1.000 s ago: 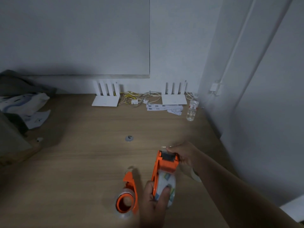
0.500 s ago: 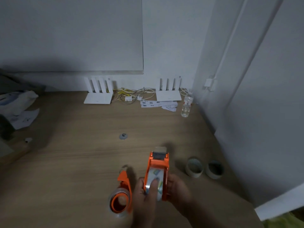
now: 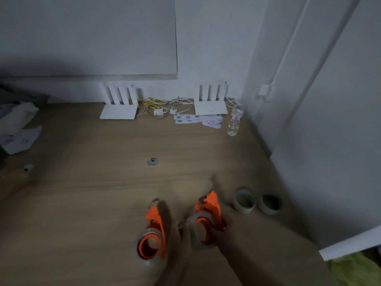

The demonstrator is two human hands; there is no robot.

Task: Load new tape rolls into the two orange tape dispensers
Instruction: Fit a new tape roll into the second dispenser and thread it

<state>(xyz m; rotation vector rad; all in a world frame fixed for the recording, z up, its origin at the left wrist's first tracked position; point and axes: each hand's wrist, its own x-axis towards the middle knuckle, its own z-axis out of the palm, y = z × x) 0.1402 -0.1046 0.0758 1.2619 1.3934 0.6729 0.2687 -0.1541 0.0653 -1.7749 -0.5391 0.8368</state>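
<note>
Wooden table (image 3: pixel 86 199), dim light. Left dispenser (image 3: pixel 153 234) lies on table, clear tape roll (image 3: pixel 149 245) seated on its orange hub. Right dispenser (image 3: pixel 208 215) just beside it, also carrying clear roll (image 3: pixel 198 232); right hand (image 3: pixel 224 236) clamped on its far side and lower edge. Left hand (image 3: pixel 181 240) sits in shadow between both dispensers, touching right unit's roll; grip cannot be determined. Two empty cardboard cores (image 3: pixel 244 201) stand upright right of dispensers, near wall. Water bottle (image 3: pixel 234 122) at rear.
</note>
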